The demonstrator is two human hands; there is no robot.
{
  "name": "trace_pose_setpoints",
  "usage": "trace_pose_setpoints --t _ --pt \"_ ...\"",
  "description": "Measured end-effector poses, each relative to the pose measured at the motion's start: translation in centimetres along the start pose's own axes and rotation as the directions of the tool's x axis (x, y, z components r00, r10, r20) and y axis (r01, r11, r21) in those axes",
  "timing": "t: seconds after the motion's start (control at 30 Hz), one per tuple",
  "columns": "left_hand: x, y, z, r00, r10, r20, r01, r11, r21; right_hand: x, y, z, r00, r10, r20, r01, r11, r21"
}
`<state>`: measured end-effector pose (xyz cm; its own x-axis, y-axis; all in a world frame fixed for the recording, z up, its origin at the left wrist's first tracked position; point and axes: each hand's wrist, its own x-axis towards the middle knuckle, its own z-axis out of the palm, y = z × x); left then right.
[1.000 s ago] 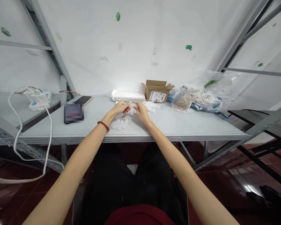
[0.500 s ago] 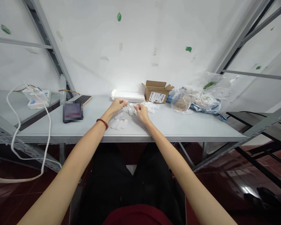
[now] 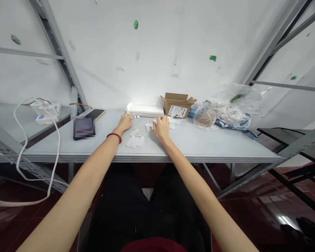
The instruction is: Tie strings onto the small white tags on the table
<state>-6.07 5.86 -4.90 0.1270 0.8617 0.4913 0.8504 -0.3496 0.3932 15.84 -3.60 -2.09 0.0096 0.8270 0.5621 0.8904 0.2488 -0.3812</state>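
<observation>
"Since the box (image 3: 175, 109) stands at the table's (image 3: 212, 143) back, where is the person's left hand (image 3: 124, 122) from it?"

"Well to the box's left, its fingers reaching forward by some white bits (image 3: 138, 117). They look loosely bent; whether they pinch a bit, nobody can tell."

"And the right hand (image 3: 161, 128)?"

"Nearer, in front of the box and slightly left. Its fingers curl down, partly closed, beside a white piece (image 3: 147, 127). The fingertips are hidden, so its hold cannot be told."

"Where are the white tabs (image 3: 140, 141)?"

"Flat on the table, left of the box and closer to the person, between the forearms."

"What else is about?"

"A white stack (image 3: 147, 110) just left of the box; a clear bag (image 3: 207, 117) and blue cloth (image 3: 235, 123) to its right."
</observation>
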Motion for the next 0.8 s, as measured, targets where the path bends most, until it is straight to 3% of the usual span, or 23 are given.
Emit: trace_pose_setpoints --t 0.07,0.2,0.3,0.43,0.53,0.67,0.8 --pt "0.1 0.0 0.2 0.999 0.017 0.03 -0.018 0.999 0.033 0.0 -0.5 -0.1 0.991 -0.104 0.08 0.096 0.991 0.096" --pt "0.1 0.3 0.3 0.999 0.017 0.05 -0.021 0.997 0.078 0.1 -1.8 -0.2 0.922 -0.278 0.27 0.214 0.946 0.244" --pt "0.0 0.7 -0.2 0.997 -0.032 0.063 0.03 0.999 0.038 0.4 -2.7 -0.3 0.876 -0.275 0.396 0.182 0.949 0.257" --pt "-0.5 1.7 -1.5 0.986 -0.161 0.037 0.164 0.977 -0.134 1.1 -3.9 -0.2 0.833 -0.241 0.498 0.181 0.969 0.166" --pt "-1.0 2.5 -2.7 0.96 -0.274 0.062 0.278 0.895 -0.349 1.4 -5.0 -0.2 0.837 -0.198 0.511 0.189 0.98 0.07" --pt "-1.4 3.1 -3.9 0.871 -0.425 0.247 0.486 0.673 -0.557 1.2 -7.0 0.0 0.861 -0.164 0.482 0.181 0.983 0.011" --pt "-1.4 3.4 -4.3 0.858 -0.407 0.314 0.511 0.615 -0.601 1.1 -8.8 0.8 0.864 -0.175 0.472 0.2 0.98 -0.002"
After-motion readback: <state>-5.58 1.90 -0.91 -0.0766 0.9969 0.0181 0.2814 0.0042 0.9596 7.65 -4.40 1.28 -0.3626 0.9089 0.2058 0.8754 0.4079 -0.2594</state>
